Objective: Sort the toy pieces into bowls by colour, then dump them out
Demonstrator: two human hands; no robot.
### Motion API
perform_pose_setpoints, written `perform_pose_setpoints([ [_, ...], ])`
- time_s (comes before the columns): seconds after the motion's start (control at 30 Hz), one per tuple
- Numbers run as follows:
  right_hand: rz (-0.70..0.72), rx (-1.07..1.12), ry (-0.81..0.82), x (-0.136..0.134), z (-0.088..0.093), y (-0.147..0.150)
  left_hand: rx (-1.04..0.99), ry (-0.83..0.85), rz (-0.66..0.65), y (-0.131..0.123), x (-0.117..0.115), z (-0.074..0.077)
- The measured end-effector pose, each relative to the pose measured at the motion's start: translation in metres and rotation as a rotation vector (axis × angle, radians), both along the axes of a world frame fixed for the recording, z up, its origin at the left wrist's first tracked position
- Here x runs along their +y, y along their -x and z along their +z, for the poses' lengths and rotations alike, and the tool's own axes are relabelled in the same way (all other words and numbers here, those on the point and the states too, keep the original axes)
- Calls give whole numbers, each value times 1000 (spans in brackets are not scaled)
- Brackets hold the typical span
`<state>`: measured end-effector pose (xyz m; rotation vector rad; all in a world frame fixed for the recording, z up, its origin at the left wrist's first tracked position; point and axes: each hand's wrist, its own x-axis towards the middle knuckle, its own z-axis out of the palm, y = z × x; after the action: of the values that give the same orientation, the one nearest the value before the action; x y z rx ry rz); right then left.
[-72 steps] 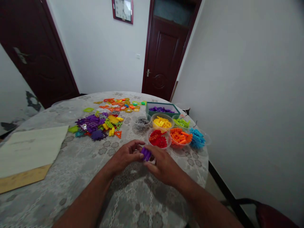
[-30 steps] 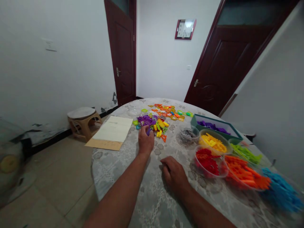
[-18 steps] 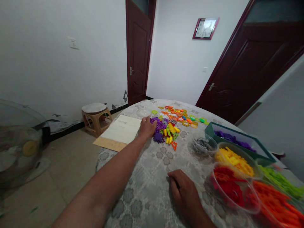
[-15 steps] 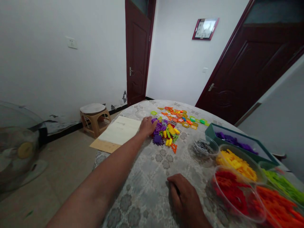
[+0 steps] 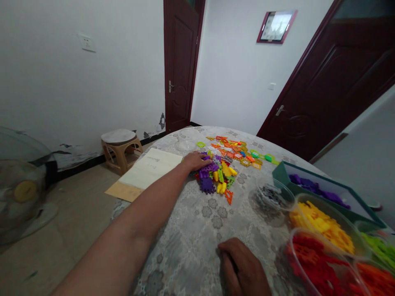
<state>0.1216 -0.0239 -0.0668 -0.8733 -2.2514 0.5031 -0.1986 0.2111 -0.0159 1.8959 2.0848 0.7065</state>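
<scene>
Left hand (image 5: 196, 161) has moved farther over the purple pieces (image 5: 206, 174), its grip indeterminate: pinch lightly, without scattering the pile (image 5: 221, 176).

since the earliest picture, the left hand (image 5: 198, 161) and right hand (image 5: 245, 269), then together around a purple piece, come well apart: the left lies on the purple pieces (image 5: 207, 186) of the pile (image 5: 221, 176), and the right rests loosely curled on the cloth (image 5: 194, 242). the view points further left, showing the stool (image 5: 121, 151) and fan (image 5: 25, 191), with the tubs (image 5: 354, 230) at lower right and the blue pieces out of frame.
</scene>
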Motion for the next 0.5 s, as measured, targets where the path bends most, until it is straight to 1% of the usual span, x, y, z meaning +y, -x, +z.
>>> perform_pose_setpoints([
  [0.1,3,-15,1,0,1,0,48,27,-9,-7,-9,0],
  [0.2,-27,9,-12,-3,6,4,78,22,-31,-17,-25,-1],
  [0.33,-90,65,1,-6,11,9,111,10,-53,-33,-54,-1],
  [0.5,-162,154,-6,-6,10,9,106,-11,-11,-60,-94,-1],
])
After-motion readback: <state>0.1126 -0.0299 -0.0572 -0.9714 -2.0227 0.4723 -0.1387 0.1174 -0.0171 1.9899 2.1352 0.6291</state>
